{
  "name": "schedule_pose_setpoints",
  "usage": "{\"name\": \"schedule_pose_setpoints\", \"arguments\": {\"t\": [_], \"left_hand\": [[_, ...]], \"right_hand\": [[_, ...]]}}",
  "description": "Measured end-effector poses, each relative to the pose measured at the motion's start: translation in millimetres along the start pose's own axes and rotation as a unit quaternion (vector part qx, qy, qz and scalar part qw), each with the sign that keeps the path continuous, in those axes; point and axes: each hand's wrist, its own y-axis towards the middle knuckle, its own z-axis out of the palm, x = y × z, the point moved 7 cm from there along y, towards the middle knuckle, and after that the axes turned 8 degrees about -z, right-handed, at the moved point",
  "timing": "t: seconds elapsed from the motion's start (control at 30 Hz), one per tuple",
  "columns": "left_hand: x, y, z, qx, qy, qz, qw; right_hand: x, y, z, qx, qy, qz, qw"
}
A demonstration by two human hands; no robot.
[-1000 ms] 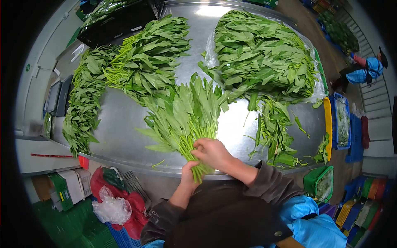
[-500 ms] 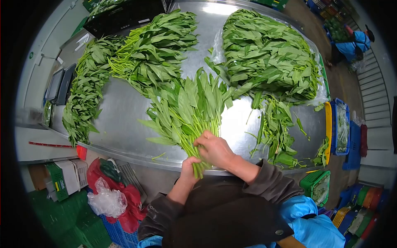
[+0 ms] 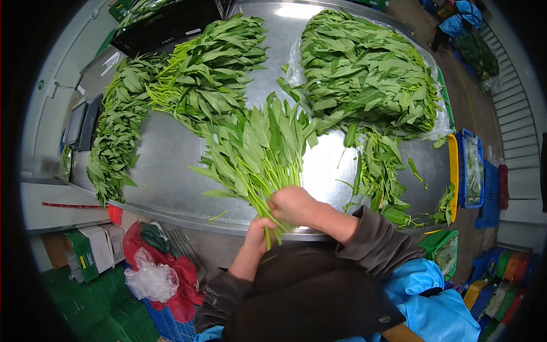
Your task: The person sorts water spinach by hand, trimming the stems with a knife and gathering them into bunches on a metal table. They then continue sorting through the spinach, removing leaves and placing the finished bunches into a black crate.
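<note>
A bunch of leafy green stems [image 3: 259,151] fans out over the steel table [image 3: 165,162], leaves pointing away from me. Near the front edge my left hand [image 3: 259,232] is wrapped round the lower stem ends. My right hand [image 3: 295,206] is closed on the stems just above and to the right of it, its fingers partly hidden. Behind the bunch lies a pile of greens [image 3: 222,62], with another row of greens [image 3: 117,125] farther left. A large heap of greens [image 3: 367,74] rests on clear plastic at the back right.
Loose leaves [image 3: 382,171] lie right of my hands. A black box [image 3: 165,31] and a scale-like device [image 3: 82,122] are at the left. Beyond the right edge are a yellow tray [image 3: 453,176] and blue crate [image 3: 470,171]. Another person [image 3: 456,23] is at the far right back.
My right hand has turned and shifted slightly, its fingers now more curled round the stems. My left hand has moved little. The other person has moved farther up in the view.
</note>
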Motion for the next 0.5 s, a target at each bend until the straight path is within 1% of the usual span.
{"name": "schedule_pose_setpoints", "arguments": {"t": [0.07, 0.1, 0.17, 0.3, 0.5], "left_hand": [[0, -4, -4, -0.07, -0.006, -0.004, 0.998], [0, -4, -6, -0.071, -0.006, -0.002, 0.997], [3, -3, -13, -0.092, -0.01, -0.008, 0.996], [7, 0, -19, -0.102, -0.013, -0.01, 0.995], [7, -3, -18, -0.146, 0.014, -0.046, 0.988]], "right_hand": [[2, 3, 7, -0.024, -0.02, -0.06, 0.998], [-1, 2, 11, -0.023, -0.021, -0.062, 0.998], [0, -2, 6, -0.054, 0.009, -0.056, 0.997], [0, -3, 4, -0.062, 0.054, -0.053, 0.995], [4, -2, -1, -0.071, 0.08, -0.084, 0.991]]}}
